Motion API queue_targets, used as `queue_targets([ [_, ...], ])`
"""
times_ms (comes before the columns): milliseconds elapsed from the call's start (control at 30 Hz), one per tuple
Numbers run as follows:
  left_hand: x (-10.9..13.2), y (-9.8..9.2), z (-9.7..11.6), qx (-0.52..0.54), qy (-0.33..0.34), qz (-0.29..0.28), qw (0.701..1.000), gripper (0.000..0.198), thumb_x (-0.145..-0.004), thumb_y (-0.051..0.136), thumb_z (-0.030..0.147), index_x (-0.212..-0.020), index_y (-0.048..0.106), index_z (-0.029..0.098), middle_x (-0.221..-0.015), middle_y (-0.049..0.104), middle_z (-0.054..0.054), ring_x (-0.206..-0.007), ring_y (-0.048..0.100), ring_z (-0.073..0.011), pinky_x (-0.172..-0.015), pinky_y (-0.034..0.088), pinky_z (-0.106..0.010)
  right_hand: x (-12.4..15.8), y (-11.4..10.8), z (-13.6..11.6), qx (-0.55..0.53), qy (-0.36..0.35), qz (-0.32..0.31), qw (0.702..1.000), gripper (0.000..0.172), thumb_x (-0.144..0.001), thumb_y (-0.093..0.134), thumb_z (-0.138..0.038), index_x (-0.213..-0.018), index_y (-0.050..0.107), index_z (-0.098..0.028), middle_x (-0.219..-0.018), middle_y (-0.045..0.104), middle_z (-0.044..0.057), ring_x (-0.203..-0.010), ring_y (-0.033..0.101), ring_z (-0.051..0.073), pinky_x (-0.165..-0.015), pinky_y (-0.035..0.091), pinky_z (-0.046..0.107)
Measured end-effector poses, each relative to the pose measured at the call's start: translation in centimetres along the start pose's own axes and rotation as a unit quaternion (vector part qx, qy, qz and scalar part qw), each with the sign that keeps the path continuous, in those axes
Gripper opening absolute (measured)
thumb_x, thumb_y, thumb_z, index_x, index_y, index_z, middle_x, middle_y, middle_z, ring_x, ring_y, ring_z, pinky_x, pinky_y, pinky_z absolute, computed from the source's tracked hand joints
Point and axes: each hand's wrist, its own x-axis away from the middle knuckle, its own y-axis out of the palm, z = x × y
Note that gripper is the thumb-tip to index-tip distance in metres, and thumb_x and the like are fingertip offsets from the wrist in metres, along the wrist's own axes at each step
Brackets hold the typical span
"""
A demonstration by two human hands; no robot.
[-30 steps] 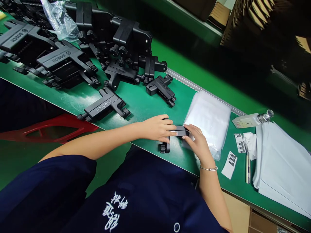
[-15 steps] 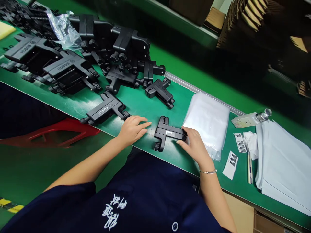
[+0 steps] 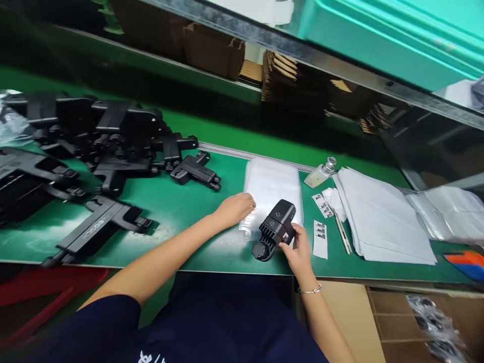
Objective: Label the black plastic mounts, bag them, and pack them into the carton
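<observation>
My right hand (image 3: 298, 247) grips a black plastic clamp-like holder (image 3: 278, 227) by its right side, thumb in front. The holder is tilted up above the near edge of the green bench, with a ribbed part and a round knob towards me. Behind it lies a stack of clear plastic bags (image 3: 272, 176), partly covered by the holder. At the stack's left edge is my left hand (image 3: 236, 209), its fingers bent and closed on a bag there. Another black holder (image 3: 196, 169) lies behind my left hand, and a BOSCH-marked holder (image 3: 96, 227) lies to the left.
More black holders (image 3: 124, 121) are piled at the back left. Right of the bags are a glass bottle (image 3: 319, 174), label strips (image 3: 320, 239), a pen-like tool (image 3: 343, 234) and white sheets (image 3: 378, 217). A metal shelf edge (image 3: 340, 65) with a teal bin (image 3: 397, 35) crosses above.
My right hand has lifted the holder off the bench and turned it. My left hand has moved right to the plastic bags. The view has swung up and to the right.
</observation>
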Motion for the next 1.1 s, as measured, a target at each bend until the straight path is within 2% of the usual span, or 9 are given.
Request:
queue_targets([
  [200,-8.6,2.7,2.2,-0.025,0.016,-0.095,0.995,0.009,-0.084,0.060,0.024,-0.086,0.065,0.017,-0.097,0.068,-0.010,-0.097,0.061,-0.0258,-0.079,0.047,-0.033,2.0,-1.9,1.4,-0.017,-0.005,0.097,0.995,0.041,-0.080,0.063,-0.028,-0.118,0.049,-0.026,-0.115,0.057,0.010,-0.114,0.057,0.027,-0.101,0.047,0.051],
  [367,-10.2,0.8,1.0,-0.008,0.010,-0.162,0.987,0.019,-0.084,0.051,0.017,-0.075,0.068,0.018,-0.081,0.071,-0.003,-0.077,0.063,-0.0185,-0.067,0.043,-0.026,2.6,-2.4,2.3,-0.041,-0.023,0.136,0.990,0.041,-0.077,0.063,-0.022,-0.116,0.049,-0.027,-0.112,0.057,0.008,-0.113,0.057,0.025,-0.107,0.041,0.054],
  [467,-9.9,-0.8,1.5,-0.011,-0.011,-0.152,0.988,0.018,-0.084,0.051,0.018,-0.079,0.068,0.018,-0.085,0.072,-0.002,-0.077,0.064,-0.0172,-0.063,0.041,-0.025,2.6,-2.3,2.6,-0.045,-0.012,0.147,0.988,0.040,-0.076,0.063,-0.024,-0.113,0.049,-0.026,-0.110,0.057,0.009,-0.112,0.058,0.026,-0.104,0.044,0.053],
  [600,-6.8,-3.5,2.2,-0.075,-0.027,-0.073,0.994,0.027,-0.092,0.044,0.029,-0.089,0.066,0.015,-0.096,0.068,-0.010,-0.088,0.063,-0.0232,-0.066,0.042,-0.029,2.6,-2.4,2.5,-0.043,-0.033,0.162,0.985,0.039,-0.076,0.062,-0.021,-0.113,0.051,-0.026,-0.108,0.058,0.007,-0.110,0.059,0.025,-0.106,0.042,0.054],
  [767,2.6,-5.8,0.5,-0.202,0.036,-0.079,0.976,0.035,-0.096,0.038,0.029,-0.081,0.067,0.016,-0.078,0.064,-0.009,-0.075,0.062,-0.0236,-0.064,0.047,-0.033,2.4,-2.9,1.9,-0.027,-0.069,0.172,0.982,0.040,-0.078,0.062,-0.017,-0.116,0.052,-0.025,-0.107,0.059,0.006,-0.105,0.060,0.022,-0.105,0.043,0.052],
  [833,6.8,-4.7,-0.6,-0.201,0.030,-0.112,0.973,0.039,-0.097,0.035,0.030,-0.083,0.069,0.016,-0.084,0.067,-0.011,-0.076,0.064,-0.0239,-0.066,0.050,-0.035,2.4,-3.0,1.7,-0.024,-0.071,0.174,0.982,0.039,-0.079,0.062,-0.018,-0.116,0.052,-0.026,-0.107,0.059,0.006,-0.105,0.061,0.023,-0.105,0.044,0.051],
  [933,11.5,-1.2,-1.6,-0.171,0.065,-0.097,0.978,0.047,-0.096,0.040,0.042,-0.131,0.058,0.018,-0.133,0.060,-0.015,-0.120,0.056,-0.0304,-0.100,0.044,-0.044,2.3,-3.0,1.6,-0.036,-0.067,0.169,0.983,0.039,-0.079,0.063,-0.019,-0.115,0.053,-0.027,-0.107,0.060,0.006,-0.107,0.060,0.023,-0.106,0.042,0.052],
  [1033,12.4,1.8,-1.8,-0.125,0.112,-0.145,0.975,0.066,-0.095,0.040,0.053,-0.153,0.029,0.023,-0.154,0.040,-0.010,-0.142,0.036,-0.0298,-0.116,0.025,-0.048,2.1,-2.5,1.1,-0.078,-0.045,0.155,0.984,0.039,-0.077,0.066,-0.023,-0.114,0.054,-0.027,-0.109,0.059,0.006,-0.110,0.059,0.024,-0.106,0.042,0.049],
  [1100,11.1,2.4,-2.1,-0.118,0.069,-0.149,0.979,0.066,-0.096,0.037,0.054,-0.154,0.026,0.022,-0.157,0.033,-0.011,-0.145,0.030,-0.0309,-0.118,0.019,-0.053,1.8,-1.9,0.4,-0.134,0.012,0.138,0.981,0.042,-0.075,0.069,-0.030,-0.113,0.053,-0.026,-0.112,0.059,0.007,-0.109,0.060,0.025,-0.101,0.047,0.047],
])
